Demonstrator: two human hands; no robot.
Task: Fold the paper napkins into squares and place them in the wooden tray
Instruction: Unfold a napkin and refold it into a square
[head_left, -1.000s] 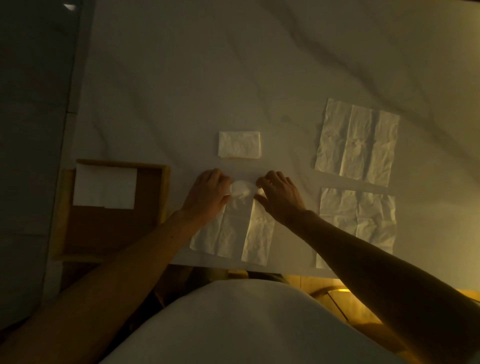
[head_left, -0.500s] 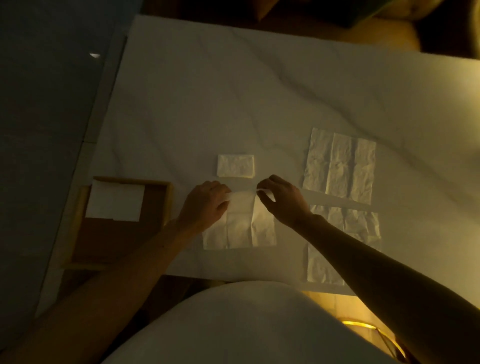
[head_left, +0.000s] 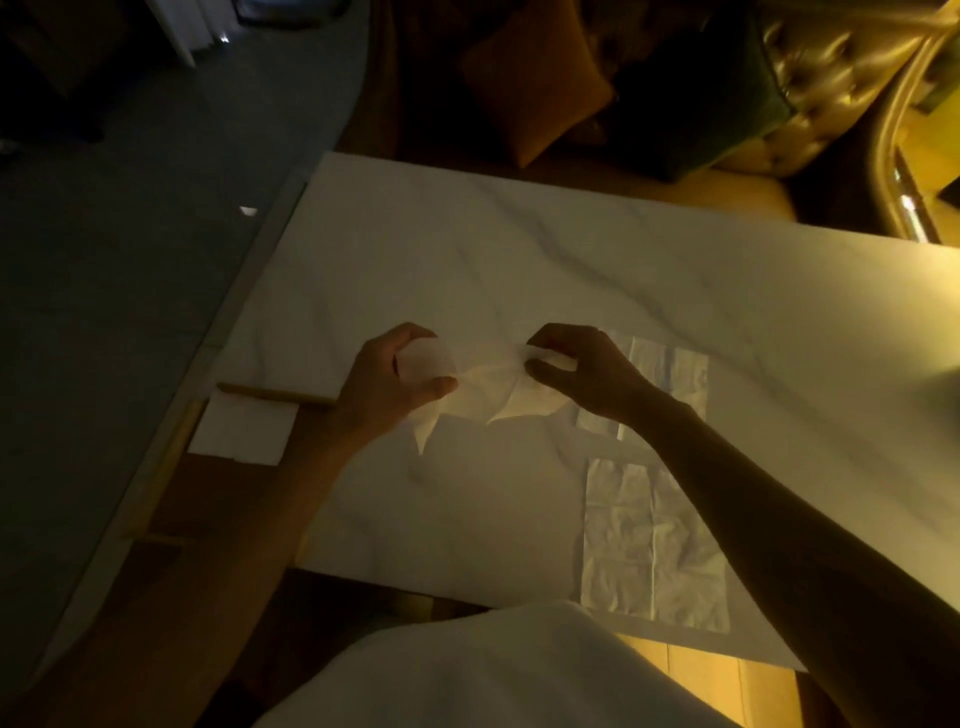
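Napkin (head_left: 480, 387) held above the marble table (head_left: 519, 260), stretched between my left hand (head_left: 387, 382) and my right hand (head_left: 582, 371); its lower corners hang free and pointed. Fingers of each hand are closed in a pinch on an upper corner. I judge this the opening of a fold: the sheet is lifted but not yet doubled. The next move calls for bringing the pinched edge over to meet the opposite edge squarely, then pressing the crease flat on the table. Two unfolded napkins, the far sheet (head_left: 670, 384) and the near sheet (head_left: 649, 545), lie to the right. The wooden tray (head_left: 171, 452) sits at the left table edge and holds one folded square (head_left: 241, 434). Half a second earlier this napkin lay flat on the table with only its far edge pinched; it is now fully airborne. The small folded napkin seen then beyond the hands is no longer visible, probably hidden behind them.
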